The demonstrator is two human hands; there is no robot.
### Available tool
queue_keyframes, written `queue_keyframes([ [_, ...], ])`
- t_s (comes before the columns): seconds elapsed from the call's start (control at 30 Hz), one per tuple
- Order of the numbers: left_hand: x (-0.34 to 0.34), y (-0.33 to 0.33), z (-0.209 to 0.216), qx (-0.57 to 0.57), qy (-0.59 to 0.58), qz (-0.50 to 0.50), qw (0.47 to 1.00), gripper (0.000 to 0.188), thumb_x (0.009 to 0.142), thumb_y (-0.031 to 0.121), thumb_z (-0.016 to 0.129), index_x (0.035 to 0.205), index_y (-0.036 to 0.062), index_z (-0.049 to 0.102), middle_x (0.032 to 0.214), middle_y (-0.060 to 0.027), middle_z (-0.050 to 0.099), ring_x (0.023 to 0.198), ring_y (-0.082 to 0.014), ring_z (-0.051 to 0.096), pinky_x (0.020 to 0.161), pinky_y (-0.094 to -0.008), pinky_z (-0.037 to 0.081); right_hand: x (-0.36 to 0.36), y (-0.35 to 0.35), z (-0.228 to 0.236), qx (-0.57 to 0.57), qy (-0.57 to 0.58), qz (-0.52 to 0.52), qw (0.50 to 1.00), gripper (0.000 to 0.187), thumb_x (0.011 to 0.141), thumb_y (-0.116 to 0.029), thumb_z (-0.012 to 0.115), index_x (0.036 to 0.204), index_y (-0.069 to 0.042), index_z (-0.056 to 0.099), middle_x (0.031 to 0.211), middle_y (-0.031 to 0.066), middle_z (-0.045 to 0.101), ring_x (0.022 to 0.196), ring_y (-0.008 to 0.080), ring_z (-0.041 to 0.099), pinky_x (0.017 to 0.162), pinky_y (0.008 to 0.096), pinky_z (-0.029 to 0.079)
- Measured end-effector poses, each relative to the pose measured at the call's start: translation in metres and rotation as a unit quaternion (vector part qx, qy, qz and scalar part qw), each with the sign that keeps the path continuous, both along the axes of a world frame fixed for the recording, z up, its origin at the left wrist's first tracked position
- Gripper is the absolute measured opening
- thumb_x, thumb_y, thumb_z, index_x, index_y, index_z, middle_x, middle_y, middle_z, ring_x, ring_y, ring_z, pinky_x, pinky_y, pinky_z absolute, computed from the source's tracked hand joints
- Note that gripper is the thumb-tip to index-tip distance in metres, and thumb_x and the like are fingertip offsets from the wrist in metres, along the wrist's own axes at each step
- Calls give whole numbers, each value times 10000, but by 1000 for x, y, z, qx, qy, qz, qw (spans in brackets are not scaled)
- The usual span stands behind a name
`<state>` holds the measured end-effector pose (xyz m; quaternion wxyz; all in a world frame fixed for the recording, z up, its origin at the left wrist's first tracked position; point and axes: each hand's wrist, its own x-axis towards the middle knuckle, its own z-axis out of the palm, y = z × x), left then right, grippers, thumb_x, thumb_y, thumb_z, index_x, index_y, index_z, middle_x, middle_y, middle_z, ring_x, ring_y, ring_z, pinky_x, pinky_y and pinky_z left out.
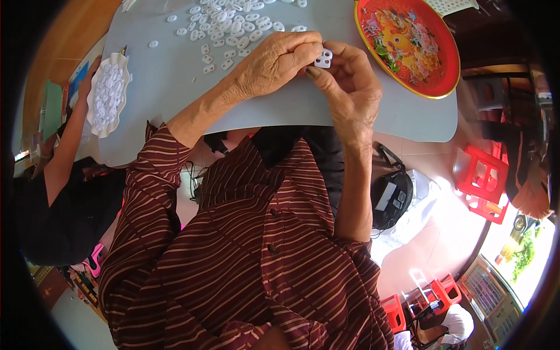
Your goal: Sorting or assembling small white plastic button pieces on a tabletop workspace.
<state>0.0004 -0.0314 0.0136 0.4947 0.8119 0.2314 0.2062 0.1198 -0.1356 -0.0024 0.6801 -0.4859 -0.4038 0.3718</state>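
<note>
A small white plastic piece with several holes (323, 58) is held up over the near part of the grey table. My right hand (354, 93) pinches it between thumb and fingers. Beside it, my left hand (277, 63) is closed, its fingertips pressed together against the piece's left edge; what else they grip is hidden. Beyond my left wrist lies a loose spread of small white oval pieces with holes (230, 23), some lying singly nearer to me.
A red round tray with a floral print (402, 44) holds small bits at the right. On the left stands a white scalloped dish (123, 111) full of white pieces, next to another person's arm (64, 146). Red stools (483, 175) and a black bag (394, 198) are on the floor.
</note>
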Motion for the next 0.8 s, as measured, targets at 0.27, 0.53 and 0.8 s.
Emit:
queue_keyframes([
  [0.27,-1,0,-3,15,-3,-12,1000,278,913,229,458,943,-42,511,681,-109,485,633,-174,444,616,-308,403,1,-3,-3,-17,-81,-25,996,232,807,5,666,997,31,534,786,60,613,710,83,568,631,200,460],
  [0.53,-1,-1,-6,-8,-18,-34,999,294,904,243,429,899,-45,490,702,-123,489,658,-212,456,660,-325,401,-4,-3,-3,-12,-123,-46,991,168,836,-8,638,960,25,529,740,58,611,674,86,567,601,201,455],
  [0.8,5,-9,-13,0,-75,-48,996,268,898,228,387,799,1,490,642,-66,497,611,-157,479,598,-300,417,-2,-9,4,-61,-201,-105,972,92,892,-64,580,908,17,538,724,53,611,633,87,551,567,210,438],
])
